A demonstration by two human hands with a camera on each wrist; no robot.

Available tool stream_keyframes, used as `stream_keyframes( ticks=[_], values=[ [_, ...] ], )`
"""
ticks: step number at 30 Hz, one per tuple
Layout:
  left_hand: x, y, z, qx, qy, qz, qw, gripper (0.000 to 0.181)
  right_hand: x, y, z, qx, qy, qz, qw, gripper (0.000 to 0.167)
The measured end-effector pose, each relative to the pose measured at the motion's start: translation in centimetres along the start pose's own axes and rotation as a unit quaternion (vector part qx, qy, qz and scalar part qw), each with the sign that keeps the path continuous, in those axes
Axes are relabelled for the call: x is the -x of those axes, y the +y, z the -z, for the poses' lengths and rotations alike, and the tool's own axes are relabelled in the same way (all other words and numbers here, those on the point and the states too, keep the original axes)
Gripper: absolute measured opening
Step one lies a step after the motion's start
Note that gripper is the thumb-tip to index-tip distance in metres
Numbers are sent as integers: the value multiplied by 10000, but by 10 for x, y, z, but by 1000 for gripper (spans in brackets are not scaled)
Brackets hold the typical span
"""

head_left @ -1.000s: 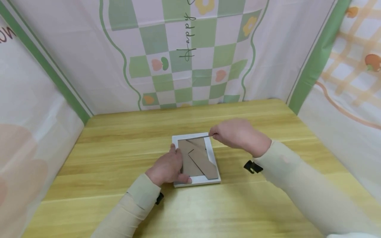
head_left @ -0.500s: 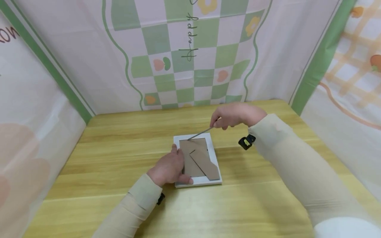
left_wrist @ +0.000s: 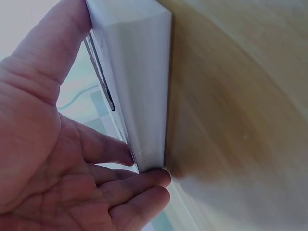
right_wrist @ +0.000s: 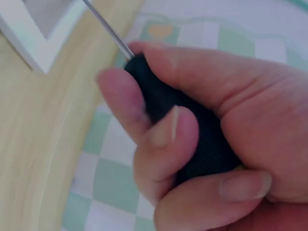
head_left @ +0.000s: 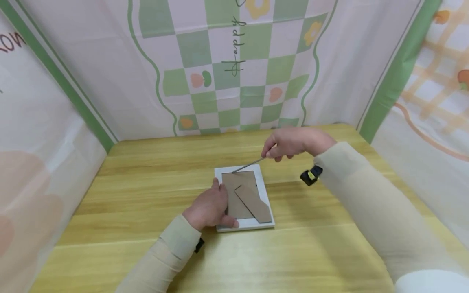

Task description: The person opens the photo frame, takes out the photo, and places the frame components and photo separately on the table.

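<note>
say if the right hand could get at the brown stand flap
Probably yes: the stand flap lies uncovered, the left hand clear of it on the frame, though the right hand holds a tool.

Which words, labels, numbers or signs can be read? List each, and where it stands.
"Happy", sideways on the back cloth.
Lettering on the left cloth: cut off, unreadable.
Mark above "Happy": cut off, unreadable.
None legible on the picture frame or tool.

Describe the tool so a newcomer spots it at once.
On the wooden table lies a white frame. The tool slants from the right hand toward the frame's far end; its dark handle and metal shaft set it apart from the flat brown backing.
</note>
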State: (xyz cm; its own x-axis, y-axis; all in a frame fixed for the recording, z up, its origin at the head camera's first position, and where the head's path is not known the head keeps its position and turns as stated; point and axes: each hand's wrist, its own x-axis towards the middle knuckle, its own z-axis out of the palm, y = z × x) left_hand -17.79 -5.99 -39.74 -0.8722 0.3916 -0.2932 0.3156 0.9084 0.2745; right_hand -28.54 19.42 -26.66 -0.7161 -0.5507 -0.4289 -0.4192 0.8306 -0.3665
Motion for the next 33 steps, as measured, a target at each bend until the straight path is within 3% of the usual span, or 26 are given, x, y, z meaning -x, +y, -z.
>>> stream_keyframes(
  ticks=[3,7,10,21,33],
  values=[
    [0,-1,-1,-48,29,-19,10000,121,11,-5,-19,592,508,200,9968,27],
    [0,0,0,-100,60,-18,9999,121,27,-15,-42,1471,1288,309,9802,24],
    [0,1,1,-98,50,-12,9999,121,34,-21,-55,1752,1604,246,9711,23],
    [3,0,1,-2,93,-61,9999,121,33,-24,-71,2001,1992,-10,9593,23],
    [2,0,1,3,98,-57,9999,120,28,-29,-62,2241,2091,-238,9516,27]
  ],
)
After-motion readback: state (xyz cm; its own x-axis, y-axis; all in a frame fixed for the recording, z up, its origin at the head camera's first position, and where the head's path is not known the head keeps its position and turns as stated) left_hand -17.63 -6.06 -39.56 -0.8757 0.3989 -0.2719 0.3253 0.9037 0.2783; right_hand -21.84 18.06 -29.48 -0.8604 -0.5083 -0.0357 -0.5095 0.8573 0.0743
